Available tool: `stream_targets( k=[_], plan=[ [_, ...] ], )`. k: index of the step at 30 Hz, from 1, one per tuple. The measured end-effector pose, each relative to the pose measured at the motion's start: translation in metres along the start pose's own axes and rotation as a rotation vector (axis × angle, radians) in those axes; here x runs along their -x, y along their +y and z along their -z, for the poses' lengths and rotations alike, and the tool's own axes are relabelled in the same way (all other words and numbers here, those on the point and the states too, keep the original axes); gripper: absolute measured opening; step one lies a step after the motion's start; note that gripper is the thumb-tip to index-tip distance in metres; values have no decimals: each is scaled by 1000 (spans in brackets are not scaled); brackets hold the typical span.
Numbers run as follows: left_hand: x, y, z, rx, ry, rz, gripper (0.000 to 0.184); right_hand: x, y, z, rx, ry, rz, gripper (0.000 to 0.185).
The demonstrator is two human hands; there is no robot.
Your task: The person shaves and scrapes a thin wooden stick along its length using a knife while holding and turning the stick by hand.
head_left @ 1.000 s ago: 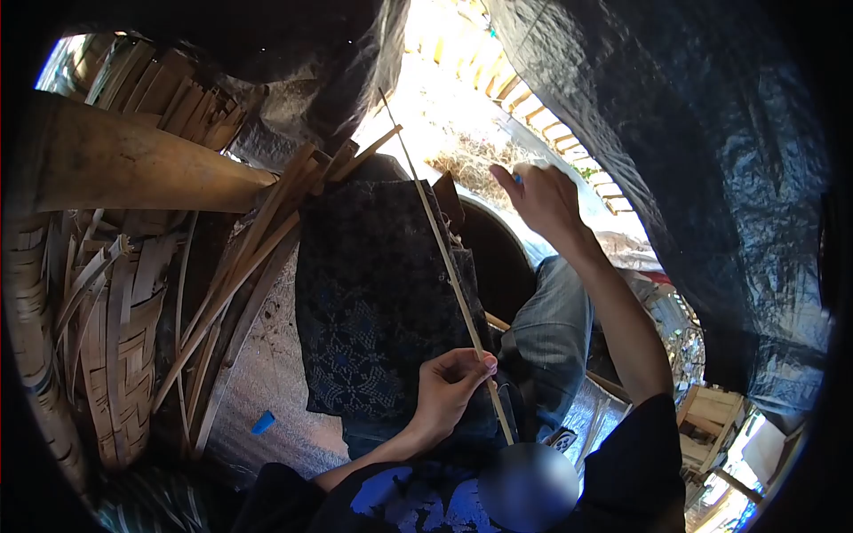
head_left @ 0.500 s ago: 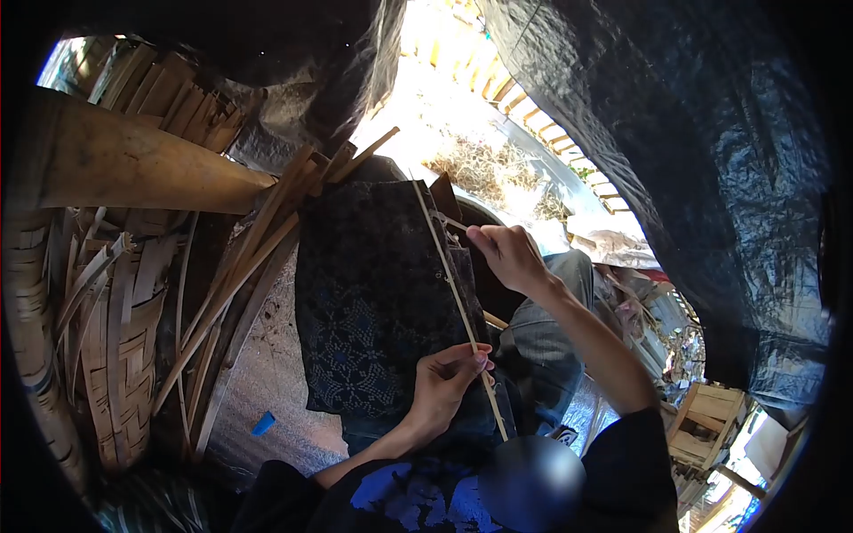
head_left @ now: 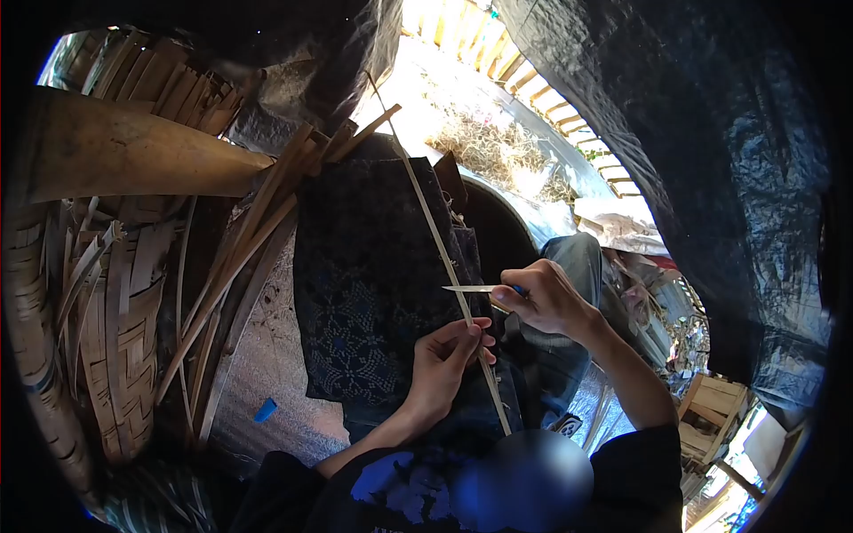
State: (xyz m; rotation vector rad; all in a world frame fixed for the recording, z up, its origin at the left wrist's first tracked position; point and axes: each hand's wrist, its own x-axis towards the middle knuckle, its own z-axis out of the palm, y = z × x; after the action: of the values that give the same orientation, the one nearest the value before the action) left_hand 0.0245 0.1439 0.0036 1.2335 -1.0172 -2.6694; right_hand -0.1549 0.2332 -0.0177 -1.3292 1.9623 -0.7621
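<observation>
My left hand point(head_left: 442, 371) pinches a long, thin bamboo strip point(head_left: 430, 218), which runs from near my chest up past the far edge of a dark patterned cloth point(head_left: 355, 266). The cloth is draped across my lap. In my right hand point(head_left: 549, 300) is a small knife point(head_left: 471, 289), with a bit of blue handle showing between the fingers. Its blade points left and crosses the strip a little above my left fingers. Whether the edge touches the strip, I cannot tell.
Several split bamboo strips point(head_left: 253, 240) lean at the left, beside a thick bamboo pole point(head_left: 142, 155) and woven bamboo point(head_left: 133, 355). A blue scrap point(head_left: 265, 409) lies on the ground. Dark plastic sheeting point(head_left: 675, 160) hangs at the right, above a wooden crate point(head_left: 711, 409).
My right hand has moved down and toward me, bringing the knife blade close above my left fingers. The bamboo strip's far end now shows higher and further left.
</observation>
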Motion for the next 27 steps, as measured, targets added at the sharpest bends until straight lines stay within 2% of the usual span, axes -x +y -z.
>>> stream_targets(
  k=[2,5,8,16,25,27],
  plan=[
    [-1,-1,0,-17,-29,-4,27,-7,0,-4,-10,7,-5,49],
    [-1,-1,6,-50,-30,-31,27,-21,-1,-12,136,6,58,49],
    [-3,-2,6,-62,4,-72,27,-30,3,-23,237,150,133,51],
    [0,-3,6,-97,35,-85,26,-42,5,-41,214,204,68,50],
    [3,-2,4,-69,72,-106,28,-56,10,-50,213,299,145,49],
    [16,-6,-3,-112,13,10,26,-72,17,-46,389,356,-8,48]
  ],
)
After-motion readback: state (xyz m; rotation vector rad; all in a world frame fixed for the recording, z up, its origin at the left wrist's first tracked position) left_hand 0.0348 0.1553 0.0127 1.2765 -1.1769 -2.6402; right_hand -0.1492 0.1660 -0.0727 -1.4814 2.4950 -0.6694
